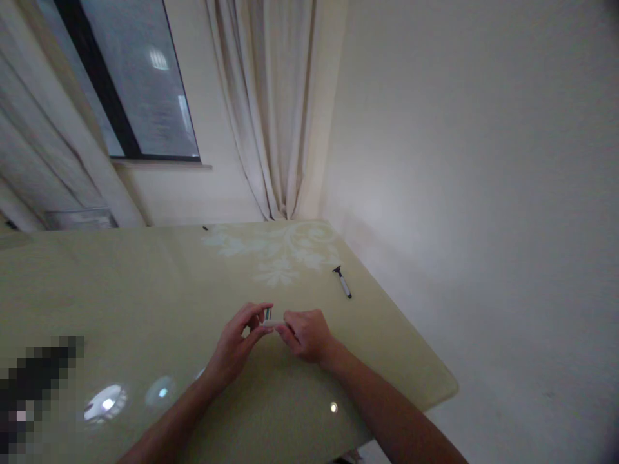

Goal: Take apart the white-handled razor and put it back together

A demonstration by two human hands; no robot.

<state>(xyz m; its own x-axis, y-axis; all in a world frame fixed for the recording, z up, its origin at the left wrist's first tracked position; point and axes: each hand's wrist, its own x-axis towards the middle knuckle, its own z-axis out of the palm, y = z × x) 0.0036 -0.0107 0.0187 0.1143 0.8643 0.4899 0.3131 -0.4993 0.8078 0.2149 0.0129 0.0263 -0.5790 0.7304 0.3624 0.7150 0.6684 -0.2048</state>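
My left hand (240,336) pinches the left end of a small pale, flat piece (275,323) between thumb and fingers. Thin dark and greenish upright strips show at that end, just under the fingertips. The piece is too small to name. On its other end, the thumb and curled fingers of my right hand (308,335) are closed. Both hands hover low over the glossy yellowish table (232,270). Beyond my right hand lies a razor (344,285) with a grey and black handle, its head pointing away from me; neither hand touches it.
A tiny black object (205,228) lies by the table's far edge. The wall (464,193) runs along the right side. Curtains (271,116) and a window (140,77) stand behind the table. A blurred-out dark shape (39,380) is at the left.
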